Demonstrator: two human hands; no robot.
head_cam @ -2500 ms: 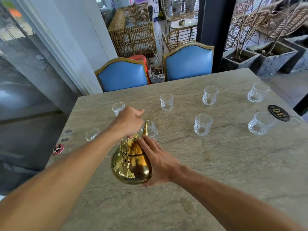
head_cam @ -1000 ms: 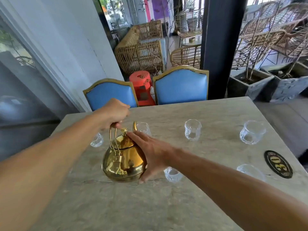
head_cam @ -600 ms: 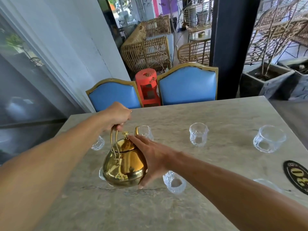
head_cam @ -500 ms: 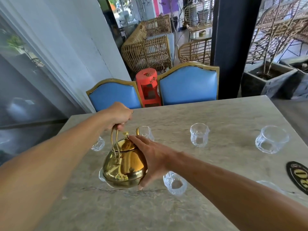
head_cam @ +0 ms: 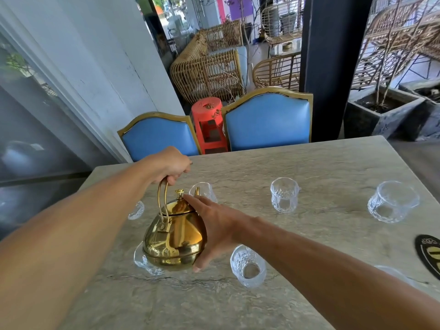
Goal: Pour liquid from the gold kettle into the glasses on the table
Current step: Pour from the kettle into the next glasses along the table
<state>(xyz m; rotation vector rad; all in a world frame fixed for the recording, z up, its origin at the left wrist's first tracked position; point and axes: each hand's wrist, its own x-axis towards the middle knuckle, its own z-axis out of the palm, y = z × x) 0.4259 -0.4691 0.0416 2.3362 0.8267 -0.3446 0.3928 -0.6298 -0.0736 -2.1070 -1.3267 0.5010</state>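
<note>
Nearest me, a clear textured glass tumbler (head_cam: 248, 266) stands on the grey stone tabletop (head_cam: 238, 306), just right of the round polished gold kettle (head_cam: 175, 236). My right hand (head_cam: 214, 231) lies open and flat against the kettle's side, fingers reaching up to the lid, steadying rather than clasping. Another clear tumbler (head_cam: 144, 260) peeks out from under the kettle's left edge. My left hand (head_cam: 170, 164) is my real grip, fist closed around the kettle's looped gold handle (head_cam: 163, 203), holding the kettle just above the tabletop. Over the last half second the kettle has barely shifted; against two and a half seconds ago, I have carried it to the far row. Its spout now sits at the rim of the far clear glass (head_cam: 203, 191), so I judge I am lined up to pour here, though no stream shows yet. Beyond stand more clear glasses (head_cam: 284, 197) and two blue padded chairs (head_cam: 267, 122).
</note>
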